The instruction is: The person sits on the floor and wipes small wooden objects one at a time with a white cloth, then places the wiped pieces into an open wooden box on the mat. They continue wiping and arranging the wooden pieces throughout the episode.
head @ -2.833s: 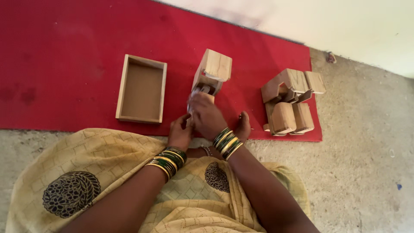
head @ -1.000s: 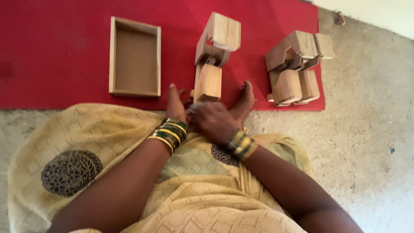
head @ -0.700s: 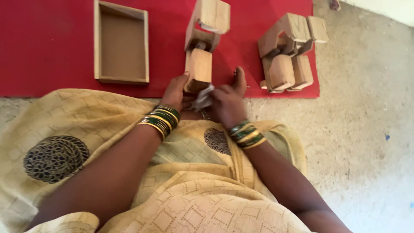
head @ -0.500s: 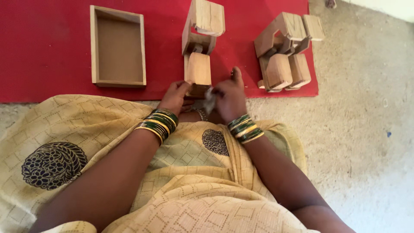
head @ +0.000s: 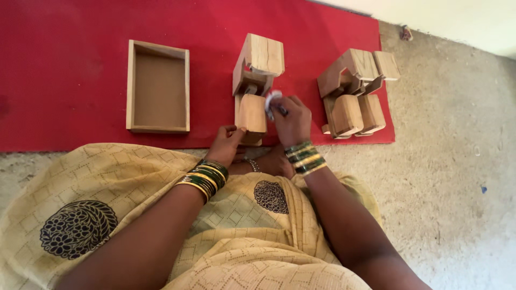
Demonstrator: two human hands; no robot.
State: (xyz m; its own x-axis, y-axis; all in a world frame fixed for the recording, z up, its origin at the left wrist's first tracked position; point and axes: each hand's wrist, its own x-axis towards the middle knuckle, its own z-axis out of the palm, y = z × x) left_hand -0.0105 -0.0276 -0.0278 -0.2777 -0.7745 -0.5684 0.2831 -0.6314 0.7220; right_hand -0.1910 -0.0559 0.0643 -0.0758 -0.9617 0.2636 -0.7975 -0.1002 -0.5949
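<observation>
Here, in the head view, my left hand [head: 227,144] is gripping the wooden block [head: 251,114] upright on the red mat [head: 70,64], while my right hand [head: 290,121] is pinching a small white pad [head: 271,101] against its side. I am bracing firmly and rubbing evenly.

Trays: I count one open wooden tray [head: 158,88].
Block clusters: I see two, the middle block stack [head: 257,80] and the right block group [head: 355,91].
Mats: one red mat [head: 70,64].
Hands: two, left hand [head: 227,145], right hand [head: 290,121].
</observation>
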